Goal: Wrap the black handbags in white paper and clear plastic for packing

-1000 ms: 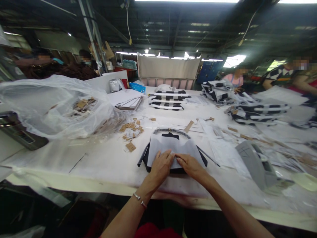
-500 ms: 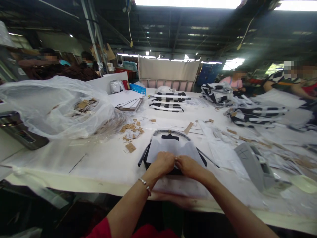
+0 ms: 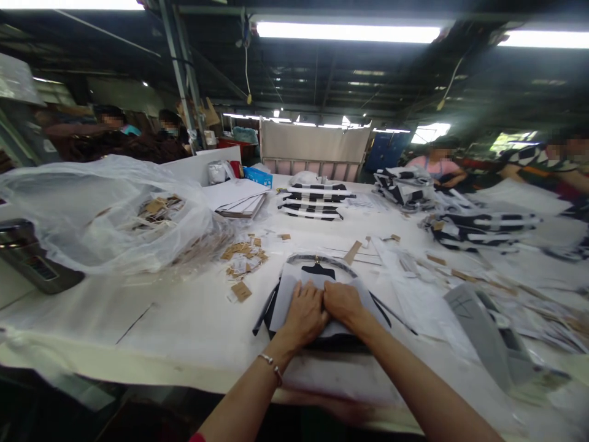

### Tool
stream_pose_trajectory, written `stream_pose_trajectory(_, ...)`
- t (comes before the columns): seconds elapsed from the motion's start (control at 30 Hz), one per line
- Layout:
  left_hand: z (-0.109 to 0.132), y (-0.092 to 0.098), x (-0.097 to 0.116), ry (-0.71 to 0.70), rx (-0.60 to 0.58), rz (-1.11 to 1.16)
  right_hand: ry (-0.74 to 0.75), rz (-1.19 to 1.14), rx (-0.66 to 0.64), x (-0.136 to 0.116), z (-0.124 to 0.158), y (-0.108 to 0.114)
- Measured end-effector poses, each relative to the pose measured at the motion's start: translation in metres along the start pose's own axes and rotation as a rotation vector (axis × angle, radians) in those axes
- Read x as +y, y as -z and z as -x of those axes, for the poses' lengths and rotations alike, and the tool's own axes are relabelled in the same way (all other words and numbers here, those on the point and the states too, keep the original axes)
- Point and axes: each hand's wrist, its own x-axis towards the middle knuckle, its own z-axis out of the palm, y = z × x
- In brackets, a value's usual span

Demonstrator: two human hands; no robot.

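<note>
Since the earlier frame, both hands had slid closer together on the paper and flattened out. The left hand (image 3: 304, 314) and the right hand (image 3: 343, 304) lay open and palm-down, side by side and touching, resting on a white tissue sheet (image 3: 291, 299) without gripping it. The sheet lay over a folded black garment (image 3: 270, 320), whose edges showed on both sides, with its curved collar and a small gold-coloured hook (image 3: 317, 261) just above the paper. The garment sat near the person's edge of the white-covered counter (image 3: 87, 319). A thin bracelet (image 3: 270, 365) circled the left wrist.

To the left lay scattered kraft hang tags (image 3: 242, 291) and a large clear plastic bag (image 3: 101, 215) holding more tags. Ahead was a stack of black-and-white striped garments (image 3: 313, 202), with more (image 3: 481, 227) on the right. Farther along the counter stood a co-worker in a pink top (image 3: 435, 167) and another in a patterned top (image 3: 529, 161).
</note>
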Motion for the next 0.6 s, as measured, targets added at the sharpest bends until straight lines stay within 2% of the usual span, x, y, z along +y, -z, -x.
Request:
stream_pose_trajectory(0.07, -0.002, -0.006, -0.003, 0.029, 0.027, 0.025, -0.051, -0.014, 0.095, 0.005, 0.008, -0.011)
stream_pose_trajectory(0.2, -0.01, -0.005, -0.016, 0.165, -0.14, 0.12, 0.034, -0.136, 0.327, 0.017, 0.01, -0.03)
stream_pose_trajectory(0.27, -0.013, 0.001, -0.023, 0.184, -0.2, 0.119, 0.113, -0.19, 0.316, 0.02, 0.007, -0.035)
stream_pose_trajectory(0.37, -0.025, 0.009, -0.029, 0.132, -0.31, 0.089, 0.163, -0.211, 0.24, 0.022, 0.002, -0.037)
stream_pose_trajectory(0.5, -0.061, 0.015, -0.033, 0.044, -0.511, 0.056, 0.16, -0.183, 0.219, 0.021, 0.002, -0.037)
stream_pose_trajectory(0.57, -0.076, 0.016, -0.033, 0.05, -0.53, 0.018, 0.157, -0.18, 0.207, 0.021, 0.001, -0.039)
stream_pose_trajectory(0.6, -0.08, 0.016, -0.032, 0.068, -0.504, -0.011, 0.154, -0.181, 0.2, 0.021, 0.0, -0.04)
